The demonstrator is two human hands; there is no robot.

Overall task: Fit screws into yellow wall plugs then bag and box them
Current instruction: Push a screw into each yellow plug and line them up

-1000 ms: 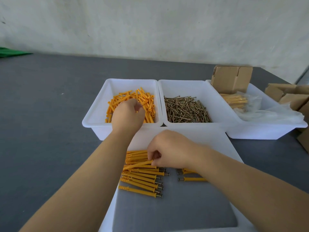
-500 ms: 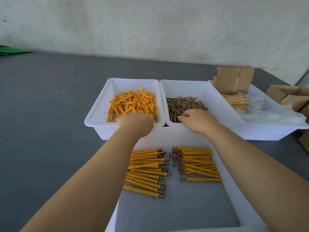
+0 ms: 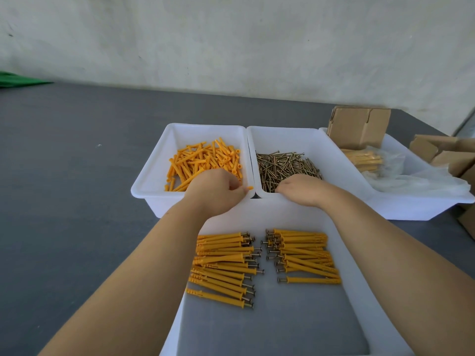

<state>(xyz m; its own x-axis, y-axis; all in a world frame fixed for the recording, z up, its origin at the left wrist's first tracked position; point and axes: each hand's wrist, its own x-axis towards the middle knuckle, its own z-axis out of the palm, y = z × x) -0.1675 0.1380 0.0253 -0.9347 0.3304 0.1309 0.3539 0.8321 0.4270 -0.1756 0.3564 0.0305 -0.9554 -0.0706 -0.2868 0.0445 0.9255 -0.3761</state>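
My left hand [image 3: 216,192] is curled at the front of the white bin [image 3: 151,176] of loose yellow wall plugs [image 3: 205,158]. It grips one plug, whose end [image 3: 249,188] sticks out by the bin's right rim. My right hand [image 3: 303,188] lies palm down on the screws [image 3: 285,163] in the middle bin [image 3: 336,163], its fingertips hidden. In the near tray [image 3: 259,217] lie two piles of plugs with screws in them, a left pile [image 3: 221,263] and a right pile [image 3: 305,255].
A third white bin [image 3: 411,206] at the right holds a bag of finished plugs [image 3: 365,159], loose clear bags and a cardboard box [image 3: 357,127]. More cardboard boxes [image 3: 442,152] stand at the far right edge. The table [image 3: 72,176] is dark grey.
My right hand left the piles in the near tray and went to the screw bin. My left hand pulled back to the plug bin's front with a plug in it.
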